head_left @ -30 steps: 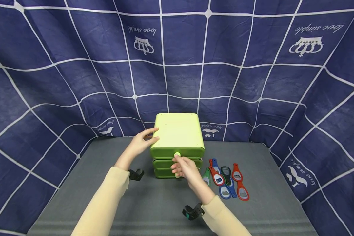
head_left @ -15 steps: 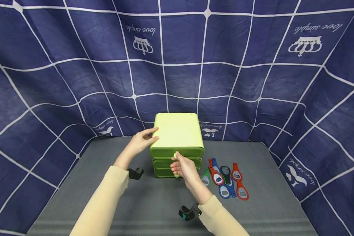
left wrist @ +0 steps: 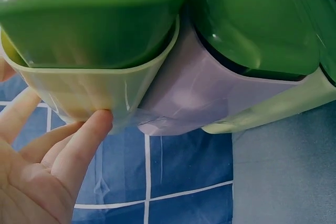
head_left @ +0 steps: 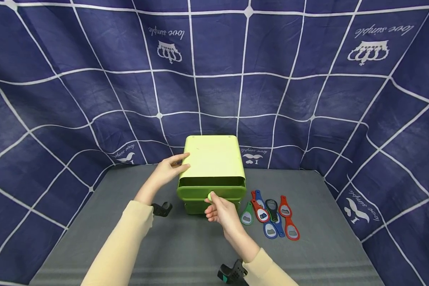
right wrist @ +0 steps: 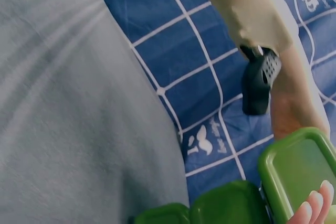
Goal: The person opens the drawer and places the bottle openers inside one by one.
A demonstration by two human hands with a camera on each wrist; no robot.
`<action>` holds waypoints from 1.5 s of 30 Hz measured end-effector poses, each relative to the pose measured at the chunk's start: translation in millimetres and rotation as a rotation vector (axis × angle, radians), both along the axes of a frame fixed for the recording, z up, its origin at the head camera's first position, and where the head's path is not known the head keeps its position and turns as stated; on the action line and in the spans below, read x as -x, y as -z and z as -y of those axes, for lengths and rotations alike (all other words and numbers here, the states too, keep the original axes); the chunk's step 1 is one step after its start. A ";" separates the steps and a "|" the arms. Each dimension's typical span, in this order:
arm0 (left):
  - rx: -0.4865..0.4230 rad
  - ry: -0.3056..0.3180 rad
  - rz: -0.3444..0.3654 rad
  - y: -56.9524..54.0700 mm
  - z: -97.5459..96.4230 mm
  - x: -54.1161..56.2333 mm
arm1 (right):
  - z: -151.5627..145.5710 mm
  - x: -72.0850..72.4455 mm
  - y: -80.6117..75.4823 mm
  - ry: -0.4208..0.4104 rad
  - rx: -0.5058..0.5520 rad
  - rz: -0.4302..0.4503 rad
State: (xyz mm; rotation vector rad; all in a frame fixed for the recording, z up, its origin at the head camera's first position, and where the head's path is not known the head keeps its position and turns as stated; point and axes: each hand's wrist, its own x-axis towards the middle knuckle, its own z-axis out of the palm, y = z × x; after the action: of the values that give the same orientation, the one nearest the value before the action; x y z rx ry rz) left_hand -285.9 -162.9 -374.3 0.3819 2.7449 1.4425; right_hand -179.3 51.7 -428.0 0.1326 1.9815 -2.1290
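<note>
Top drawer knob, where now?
Head view, below centre: the light-green knob is on the front of the partly open top drawer, held by the right hand, left of the bottle openers.

- The box is set on the table, before the curtain.
- Openers are laid to its right.
- The left hand is placed left, the right hand in front.

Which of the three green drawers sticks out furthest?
The top drawer, whose pale knob the right hand pinches: its front juts well past its yellow-green shell, while the middle drawer and bottom drawer sit much closer in.
</note>
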 end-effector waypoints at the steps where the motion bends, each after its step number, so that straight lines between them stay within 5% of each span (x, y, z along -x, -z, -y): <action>1: 0.000 -0.001 0.003 -0.6 0.3 -0.2 | 0.0 -2.4 0.3 -0.003 -0.004 0.000; 18: -0.033 -0.005 0.000 0.7 3.9 1.7 | 1.0 -27.5 4.7 -0.004 -0.002 -0.028; 32: 0.156 -0.020 -0.051 -2.1 3.3 1.7 | 2.7 -27.7 5.1 -0.020 0.052 -0.035; 39: 0.182 -0.023 -0.054 -2.8 4.5 1.8 | -8.5 -31.1 10.7 -0.090 0.073 -0.013; 45: 0.174 -0.018 -0.053 -1.1 2.5 2.2 | -39.9 -36.8 31.0 -0.226 0.057 -0.002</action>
State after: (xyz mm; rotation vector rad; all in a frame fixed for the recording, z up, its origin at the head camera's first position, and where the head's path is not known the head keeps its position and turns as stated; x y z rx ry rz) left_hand -288.1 -165.4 -373.2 0.3961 2.8938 1.2002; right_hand -142.5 91.5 -459.0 -0.0991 1.8374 -2.0382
